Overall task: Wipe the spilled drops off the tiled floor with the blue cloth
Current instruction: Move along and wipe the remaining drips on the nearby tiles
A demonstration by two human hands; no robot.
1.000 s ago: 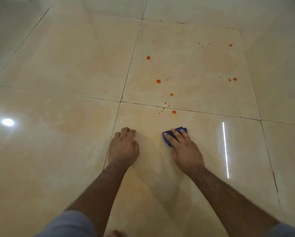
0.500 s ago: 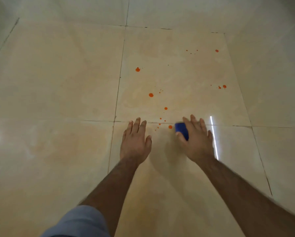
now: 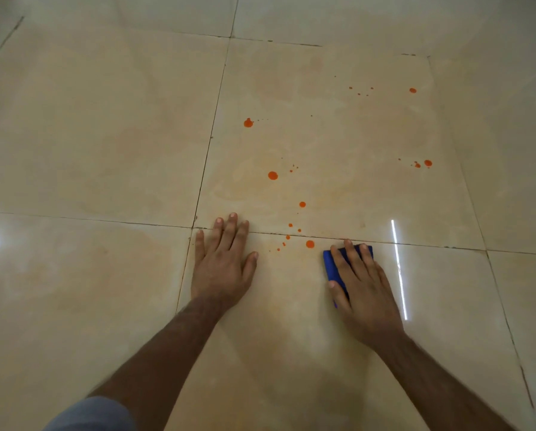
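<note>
Two hands: flat on the floor (image 3: 105, 135).
Left hand (image 3: 224, 261): fingers spread, empty, probably bracing.
Right hand (image 3: 361, 284): fingers straight, pressing the cloth (image 3: 330, 262) beside the nearest drop (image 3: 309, 243).

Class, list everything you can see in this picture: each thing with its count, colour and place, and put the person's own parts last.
Floor tiles: several, glossy cream, filling the whole view, with dark grout lines between them.
Spilled drops: many, orange, large and small, scattered on the middle far tile and across the grout line between the hands; the nearest big one lies just left of the cloth.
Light reflections: two, white, a thin streak right of the cloth and a spot at the left edge.
Blue cloth: one, folded, flat on the floor under the right hand.
Left hand: one, fingers straight, palm flat on the floor.
Right hand: one, fingers straight, pressing on the cloth.
Sleeve: one, grey, bottom left.
</note>
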